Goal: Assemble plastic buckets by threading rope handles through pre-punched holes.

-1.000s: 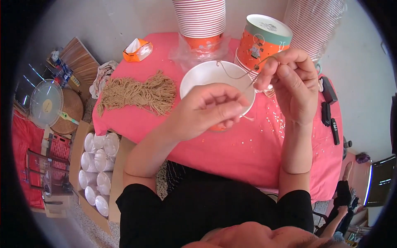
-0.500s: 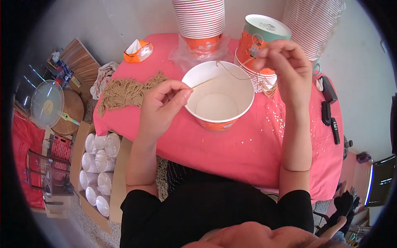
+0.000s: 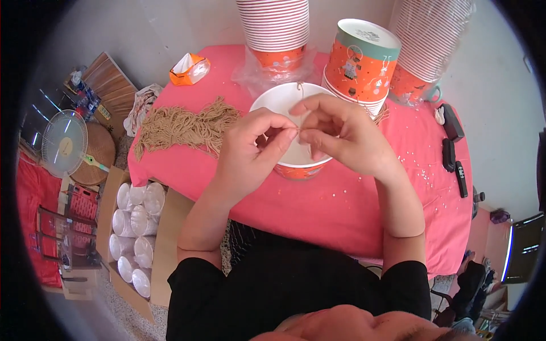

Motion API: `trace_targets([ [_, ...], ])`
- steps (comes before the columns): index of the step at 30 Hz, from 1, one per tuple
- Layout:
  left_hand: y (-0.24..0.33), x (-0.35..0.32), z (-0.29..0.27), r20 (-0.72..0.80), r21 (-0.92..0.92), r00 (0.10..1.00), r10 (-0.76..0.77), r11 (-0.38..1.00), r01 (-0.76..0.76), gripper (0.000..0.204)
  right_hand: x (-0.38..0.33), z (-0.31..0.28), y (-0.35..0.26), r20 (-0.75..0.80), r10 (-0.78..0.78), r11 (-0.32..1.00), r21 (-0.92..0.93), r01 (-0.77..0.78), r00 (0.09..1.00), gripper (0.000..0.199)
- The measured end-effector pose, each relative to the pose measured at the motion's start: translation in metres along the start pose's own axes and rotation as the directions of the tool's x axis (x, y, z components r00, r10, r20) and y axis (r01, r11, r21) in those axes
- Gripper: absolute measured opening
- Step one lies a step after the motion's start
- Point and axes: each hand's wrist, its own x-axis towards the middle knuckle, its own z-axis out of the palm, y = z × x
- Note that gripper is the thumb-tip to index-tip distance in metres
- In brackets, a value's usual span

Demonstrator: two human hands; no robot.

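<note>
Our left hand point(image 3: 250, 148) and right hand point(image 3: 341, 133) pinch a thin string point(image 3: 300, 91) together above the white bowl point(image 3: 273, 99), hiding most of it. String pile point(image 3: 182, 125) lies left; cup stacks point(image 3: 276, 28) stand behind.

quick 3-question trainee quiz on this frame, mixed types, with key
1. True or false: both hands pinch a thin string over the open paper bowl.
2. The pile of tan strings lies on which side of the bowl: A the person's left, B the person's right?
3. What colour is the tablecloth?

Key: 1 true. 2 A. 3 pink. The left hand and right hand meet at the string.
</note>
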Motion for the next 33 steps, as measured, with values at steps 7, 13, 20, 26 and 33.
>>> trace_targets([
  [7,0.004,-0.004,-0.001,0.058,0.099,0.995,-0.075,0.993,0.069,0.006,0.002,-0.006,0.007,0.046,-0.138,0.922,-0.358,0.145,0.989,0.007],
  [13,0.004,-0.01,-0.006,0.025,0.122,0.997,-0.078,0.99,0.075,0.006,0.006,-0.011,0.01,0.041,-0.123,0.913,-0.386,0.129,0.992,0.007],
  [20,0.013,-0.032,-0.011,0.031,0.248,0.999,-0.044,0.968,0.035,0.018,0.005,-0.018,0.013,0.05,-0.08,0.919,-0.383,0.093,0.996,0.006],
  [26,-0.007,-0.044,-0.004,0.166,0.32,0.986,-0.005,0.946,-0.049,0.017,0.003,-0.013,0.016,0.246,-0.15,0.817,-0.514,0.261,0.957,0.009],
  [33,-0.013,-0.045,-0.005,0.145,0.436,0.944,0.295,0.838,-0.329,0.02,-0.002,-0.008,0.01,0.339,-0.135,0.776,-0.548,0.312,0.931,0.01],
])
